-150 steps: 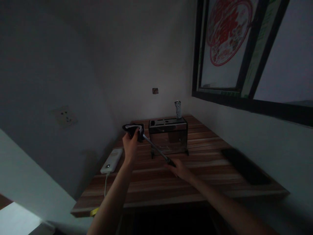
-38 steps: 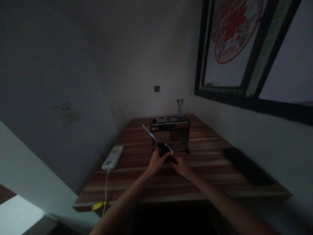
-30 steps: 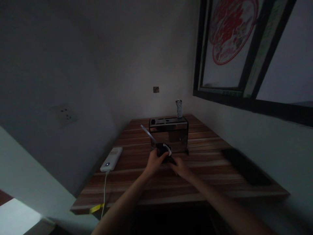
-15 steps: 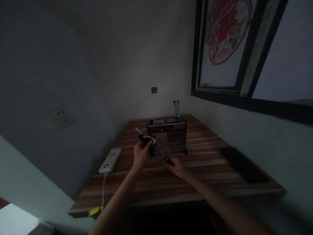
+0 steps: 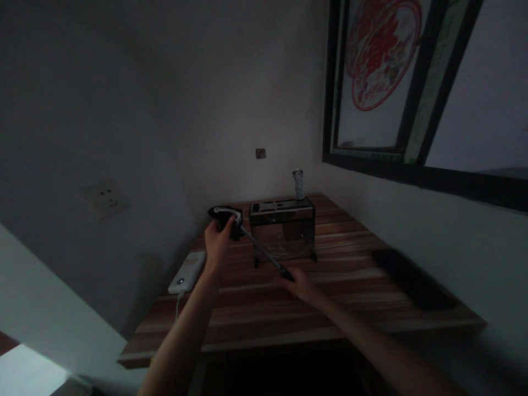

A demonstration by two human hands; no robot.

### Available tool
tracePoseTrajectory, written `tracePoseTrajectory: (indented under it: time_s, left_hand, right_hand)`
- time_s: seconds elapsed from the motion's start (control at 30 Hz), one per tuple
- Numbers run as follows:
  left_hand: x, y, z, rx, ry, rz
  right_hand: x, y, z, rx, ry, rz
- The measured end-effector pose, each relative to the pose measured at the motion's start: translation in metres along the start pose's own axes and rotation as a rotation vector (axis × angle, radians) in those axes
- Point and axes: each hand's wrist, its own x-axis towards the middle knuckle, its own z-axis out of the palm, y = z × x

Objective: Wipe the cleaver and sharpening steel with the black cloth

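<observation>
We see left grip (image 5: 216, 242) pinching cloth (image 5: 225, 215), now slid up to far end of rod (image 5: 264, 250), so shaft between grips newly bare. Right grip (image 5: 299, 283) wrapped round handle (image 5: 287, 274). Rod above worktop (image 5: 264, 319).

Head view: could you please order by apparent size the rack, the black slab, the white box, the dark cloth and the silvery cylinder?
1. Rack
2. Black slab
3. Dark cloth and white box: too alike to rank
4. Silvery cylinder
</observation>
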Motion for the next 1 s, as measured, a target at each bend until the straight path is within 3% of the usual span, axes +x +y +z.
tracePoseTrajectory:
  time_s: [0.2, 0.4, 0.77, 1.0]
  left_hand:
    - [-0.005, 0.005, 0.005, 0.018, -0.023, -0.010]
    - [-0.027, 0.006, 0.017, 0.075, -0.133, -0.034]
    - [-0.092, -0.039, 0.045, 0.203, -0.445, -0.102]
    - [-0.099, -0.056, 0.043, 0.183, -0.487, -0.148]
  right_hand:
    - [0.001, 0.005, 0.000, 0.002, 0.002, -0.027]
    - [0.000, 0.003, -0.001, 0.037, 0.003, 0.025]
    - [0.001, 0.006, -0.002, 0.076, 0.036, -0.008]
    - [0.002, 0.005, -0.004, 0.053, 0.041, -0.027]
